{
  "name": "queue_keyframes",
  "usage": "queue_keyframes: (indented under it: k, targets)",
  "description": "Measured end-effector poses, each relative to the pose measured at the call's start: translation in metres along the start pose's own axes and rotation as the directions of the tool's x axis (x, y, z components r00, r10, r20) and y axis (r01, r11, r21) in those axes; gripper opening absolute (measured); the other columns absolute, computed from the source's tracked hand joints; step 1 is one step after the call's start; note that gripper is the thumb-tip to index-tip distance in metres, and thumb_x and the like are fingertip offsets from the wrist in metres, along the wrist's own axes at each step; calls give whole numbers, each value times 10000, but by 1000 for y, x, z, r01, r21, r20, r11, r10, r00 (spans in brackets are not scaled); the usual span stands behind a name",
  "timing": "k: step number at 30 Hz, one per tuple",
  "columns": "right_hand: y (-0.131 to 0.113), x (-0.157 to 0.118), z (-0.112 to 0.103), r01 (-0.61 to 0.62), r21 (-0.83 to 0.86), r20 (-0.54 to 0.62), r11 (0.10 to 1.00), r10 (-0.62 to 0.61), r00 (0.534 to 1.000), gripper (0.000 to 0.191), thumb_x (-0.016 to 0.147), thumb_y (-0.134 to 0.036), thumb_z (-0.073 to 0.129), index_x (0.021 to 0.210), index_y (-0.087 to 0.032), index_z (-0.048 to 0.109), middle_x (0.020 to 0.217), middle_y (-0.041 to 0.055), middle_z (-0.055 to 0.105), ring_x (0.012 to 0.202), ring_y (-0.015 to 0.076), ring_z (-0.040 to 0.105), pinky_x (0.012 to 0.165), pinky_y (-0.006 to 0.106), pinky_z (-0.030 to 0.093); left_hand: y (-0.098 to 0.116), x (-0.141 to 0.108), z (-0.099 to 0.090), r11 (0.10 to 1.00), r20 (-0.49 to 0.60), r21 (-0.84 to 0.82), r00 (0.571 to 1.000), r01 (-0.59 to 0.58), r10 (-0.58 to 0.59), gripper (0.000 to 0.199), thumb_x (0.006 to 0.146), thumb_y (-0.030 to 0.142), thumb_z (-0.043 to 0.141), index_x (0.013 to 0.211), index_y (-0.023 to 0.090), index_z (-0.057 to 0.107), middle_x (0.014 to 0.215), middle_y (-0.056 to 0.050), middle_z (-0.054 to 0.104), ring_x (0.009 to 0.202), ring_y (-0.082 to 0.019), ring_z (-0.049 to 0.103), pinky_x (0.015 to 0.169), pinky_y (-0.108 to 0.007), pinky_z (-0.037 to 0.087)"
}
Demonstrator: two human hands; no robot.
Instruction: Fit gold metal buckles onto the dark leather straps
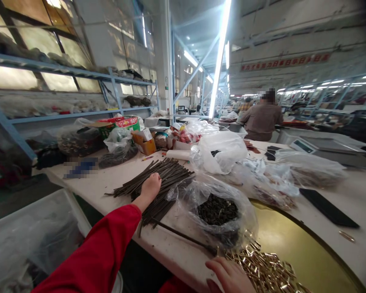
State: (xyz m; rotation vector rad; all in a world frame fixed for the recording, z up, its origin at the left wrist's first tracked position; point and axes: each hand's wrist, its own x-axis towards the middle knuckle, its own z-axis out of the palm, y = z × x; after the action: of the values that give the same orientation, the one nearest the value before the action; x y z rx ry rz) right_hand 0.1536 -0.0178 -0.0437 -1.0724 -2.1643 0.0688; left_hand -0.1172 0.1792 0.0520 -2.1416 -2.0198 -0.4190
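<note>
The left hand point(151, 186) bends over the dark strips point(171, 176); its grip is hidden. One long strip point(183, 234) slants from that pile toward the right hand point(230, 273), nearer its far end, beside gold loops point(266, 264). Whether that hand pinches anything is unclear.

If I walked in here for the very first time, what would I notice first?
Probably the heap of shiny gold-coloured metal pieces on the big golden tray, beside the right hand. Next, the bright red sleeve on the left, leading to the left hand at the dark strips. High above, a long light tube glows white.
</note>
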Motion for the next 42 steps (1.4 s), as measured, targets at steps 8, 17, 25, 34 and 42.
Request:
queue_keyframes:
  k: [8,17,25,34,42]
  targets:
    - [-5,28,-61,-494,861,190,119,825,531,503,723,-602,506,1018,-195,488,562,-57,491,428,75,414,403,193,336,57,-129,-29,790,38,-394,850,-470,525,104,808,180,398,761,182,492,750,-26,570,722,-153,552,673,-255,393]
    - [-13,41,-45,-631,767,445,118,611,655,339,747,-507,535,755,-169,516,474,-68,439,427,61,376,436,189,297,109,-165,-39,416,644,-762,515,497,565,259,794,320,397,969,154,492,599,43,532,404,-60,397,395,-172,274]
    - [87,80,-46,-574,-95,168,813,581,796,221,826,-308,429,935,-176,568,869,60,603,779,164,558,688,276,416,121,-148,-27,122,765,-573,476,810,433,265,678,153,397,923,151,500,547,55,541,335,-37,389,324,-141,256]
    - [124,97,-26,-391,-437,457,810,574,679,146,777,-242,496,840,-182,613,863,71,643,793,177,575,650,251,361,116,-132,-12,26,808,-476,425,879,408,274,641,122,416,899,145,503,542,48,558,330,-33,399,314,-138,241]
    - [129,93,-25,-429,-404,481,808,587,651,161,773,-289,508,819,-187,625,772,53,660,679,163,566,553,248,319,112,-137,-7,-39,789,-456,424,889,446,268,646,120,435,903,136,509,563,35,564,331,-29,389,319,-142,237]
